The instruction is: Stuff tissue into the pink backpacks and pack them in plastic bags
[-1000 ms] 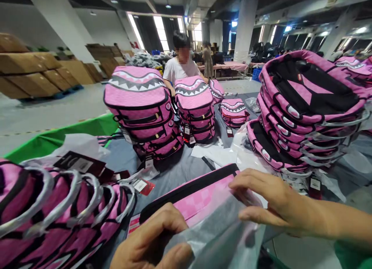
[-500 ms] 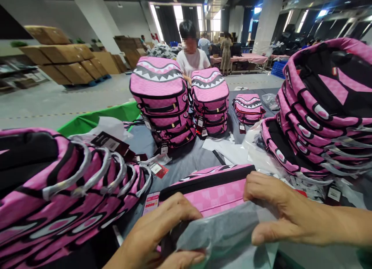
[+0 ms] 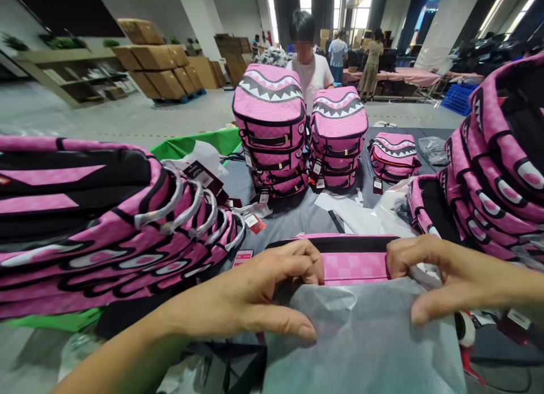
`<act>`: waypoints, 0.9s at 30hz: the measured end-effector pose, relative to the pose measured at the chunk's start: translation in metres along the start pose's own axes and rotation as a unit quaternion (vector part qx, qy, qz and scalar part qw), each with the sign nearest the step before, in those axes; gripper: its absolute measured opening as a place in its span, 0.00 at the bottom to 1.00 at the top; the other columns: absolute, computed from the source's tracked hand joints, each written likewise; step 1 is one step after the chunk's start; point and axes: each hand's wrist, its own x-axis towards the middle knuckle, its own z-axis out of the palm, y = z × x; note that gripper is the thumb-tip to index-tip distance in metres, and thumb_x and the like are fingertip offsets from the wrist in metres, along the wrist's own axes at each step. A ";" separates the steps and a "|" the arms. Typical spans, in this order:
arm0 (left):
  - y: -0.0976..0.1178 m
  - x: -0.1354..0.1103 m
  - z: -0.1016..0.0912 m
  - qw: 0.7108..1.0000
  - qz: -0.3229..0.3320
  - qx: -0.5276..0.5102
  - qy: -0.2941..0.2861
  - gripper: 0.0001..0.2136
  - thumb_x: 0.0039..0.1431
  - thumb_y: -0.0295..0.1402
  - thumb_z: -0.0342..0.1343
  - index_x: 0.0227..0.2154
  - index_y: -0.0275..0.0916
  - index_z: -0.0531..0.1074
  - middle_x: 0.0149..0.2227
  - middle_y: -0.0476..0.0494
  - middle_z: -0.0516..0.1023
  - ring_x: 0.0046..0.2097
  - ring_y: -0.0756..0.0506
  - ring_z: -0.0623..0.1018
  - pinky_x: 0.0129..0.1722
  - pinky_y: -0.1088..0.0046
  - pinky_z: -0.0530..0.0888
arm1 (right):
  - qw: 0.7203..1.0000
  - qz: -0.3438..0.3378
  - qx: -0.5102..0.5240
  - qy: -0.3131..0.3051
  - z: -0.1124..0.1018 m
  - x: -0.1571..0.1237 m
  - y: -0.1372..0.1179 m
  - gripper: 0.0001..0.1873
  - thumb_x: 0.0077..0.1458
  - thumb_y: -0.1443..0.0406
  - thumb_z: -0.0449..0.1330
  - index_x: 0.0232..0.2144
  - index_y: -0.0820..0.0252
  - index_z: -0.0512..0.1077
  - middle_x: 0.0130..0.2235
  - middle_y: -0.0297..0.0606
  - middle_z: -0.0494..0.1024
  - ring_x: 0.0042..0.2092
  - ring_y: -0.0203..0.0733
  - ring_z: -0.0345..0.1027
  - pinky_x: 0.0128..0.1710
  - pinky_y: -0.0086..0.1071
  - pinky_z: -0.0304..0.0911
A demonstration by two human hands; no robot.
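Observation:
Pink checked fabric with a black band shows on a bag (image 3: 356, 263) in front of me, partly inside a translucent plastic bag (image 3: 365, 343). My left hand (image 3: 272, 286) pinches the plastic bag's upper edge, its fingers curled over the rim and its thumb flat on the outside. On the other side, my right hand (image 3: 442, 275) grips the same edge likewise, knuckles against the pink bag. The pink bag's lower part is hidden by the plastic. Just beyond my left hand lies a small flat pink-and-white item (image 3: 243, 258), perhaps a phone or card.
Pink backpacks are piled at left (image 3: 110, 263) and right (image 3: 493, 207). Two upright stacks (image 3: 272, 116) (image 3: 339, 133) and a small pink bag (image 3: 393, 156) stand further back on the grey table (image 3: 289, 218). Behind them is a person (image 3: 312, 73). A tape roll (image 3: 467, 329) lies at right.
My view has swung left, so the surroundings sit further right. My left hand has moved up onto the plastic's rim, and the plastic now hangs more upright and spread between both hands.

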 end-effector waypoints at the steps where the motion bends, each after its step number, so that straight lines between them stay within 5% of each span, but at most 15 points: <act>1: 0.002 0.000 0.004 1.000 0.002 0.027 0.008 0.12 0.58 0.36 0.66 0.34 0.39 0.69 0.42 0.47 0.69 0.43 0.48 0.70 0.42 0.76 0.69 | 0.999 -0.012 -0.034 0.024 0.007 -0.001 0.001 0.25 0.52 0.43 0.67 0.32 0.59 0.73 0.31 0.34 0.72 0.33 0.38 0.64 0.33 0.29 0.59; 4: 0.006 -0.005 0.018 0.994 0.008 0.104 0.030 0.17 0.54 0.38 0.70 0.35 0.40 0.66 0.41 0.49 0.68 0.41 0.50 0.68 0.39 0.78 0.70 | 0.987 -0.066 -0.120 0.083 0.026 -0.006 0.002 0.24 0.50 0.47 0.71 0.37 0.58 0.72 0.34 0.36 0.73 0.36 0.39 0.65 0.33 0.29 0.58; 9: -0.007 -0.005 0.041 0.963 0.083 0.196 0.162 0.18 0.51 0.32 0.70 0.34 0.41 0.64 0.40 0.50 0.66 0.38 0.51 0.70 0.35 0.79 0.72 | 0.963 -0.148 -0.157 0.162 0.036 -0.003 0.007 0.13 0.65 0.61 0.58 0.28 0.56 0.62 0.27 0.31 0.66 0.29 0.36 0.60 0.28 0.28 0.52; 12: -0.018 0.005 0.045 0.909 0.124 0.289 0.274 0.13 0.51 0.18 0.59 0.33 0.40 0.64 0.41 0.48 0.68 0.37 0.51 0.72 0.34 0.79 0.74 | 0.928 -0.164 -0.217 0.253 0.038 0.009 0.017 0.10 0.59 0.70 0.55 0.27 0.56 0.58 0.25 0.29 0.61 0.26 0.35 0.56 0.26 0.28 0.49; 15: -0.027 0.018 0.040 0.824 0.144 0.431 0.340 0.14 0.50 0.14 0.49 0.35 0.38 0.65 0.50 0.38 0.69 0.41 0.48 0.77 0.40 0.74 0.78 | 0.895 -0.161 -0.272 0.316 0.037 0.021 0.023 0.08 0.54 0.71 0.55 0.28 0.56 0.59 0.25 0.28 0.60 0.26 0.35 0.54 0.25 0.29 0.47; 18: -0.031 0.029 0.025 0.782 0.132 0.505 0.340 0.14 0.54 0.13 0.44 0.36 0.36 0.66 0.54 0.31 0.68 0.51 0.43 0.77 0.49 0.66 0.78 | 0.936 -0.115 -0.227 0.243 0.026 0.028 0.021 0.09 0.57 0.64 0.59 0.29 0.57 0.61 0.27 0.29 0.63 0.28 0.35 0.56 0.27 0.28 0.50; 20: -0.029 0.030 0.012 0.809 0.118 0.475 0.325 0.10 0.57 0.16 0.47 0.35 0.37 0.66 0.55 0.32 0.68 0.53 0.42 0.76 0.51 0.65 0.78 | 0.962 -0.085 -0.169 0.195 0.019 0.029 0.019 0.15 0.56 0.57 0.64 0.30 0.57 0.62 0.29 0.30 0.65 0.30 0.36 0.57 0.28 0.28 0.52; 22: -0.024 0.027 0.000 0.867 0.104 0.406 0.270 0.05 0.60 0.24 0.56 0.36 0.38 0.67 0.56 0.34 0.67 0.53 0.42 0.76 0.49 0.66 0.78 | 0.972 -0.069 -0.122 0.190 0.016 0.031 0.020 0.16 0.58 0.55 0.63 0.29 0.57 0.62 0.29 0.31 0.65 0.30 0.35 0.58 0.28 0.28 0.52; 24: -0.018 0.022 -0.007 0.913 0.101 0.342 0.199 0.12 0.57 0.34 0.65 0.38 0.40 0.67 0.56 0.37 0.67 0.55 0.42 0.74 0.51 0.66 0.77 | 0.965 -0.068 -0.111 0.227 0.019 0.034 0.025 0.13 0.60 0.59 0.59 0.27 0.57 0.61 0.27 0.29 0.64 0.28 0.35 0.56 0.27 0.28 0.51; 27: -0.015 0.018 -0.004 0.927 0.115 0.313 0.175 0.14 0.56 0.36 0.67 0.37 0.40 0.67 0.56 0.38 0.67 0.58 0.42 0.71 0.56 0.64 0.74 | 0.926 -0.071 -0.158 0.335 0.028 0.041 0.030 0.10 0.55 0.64 0.57 0.25 0.56 0.59 0.24 0.28 0.61 0.25 0.35 0.54 0.26 0.29 0.49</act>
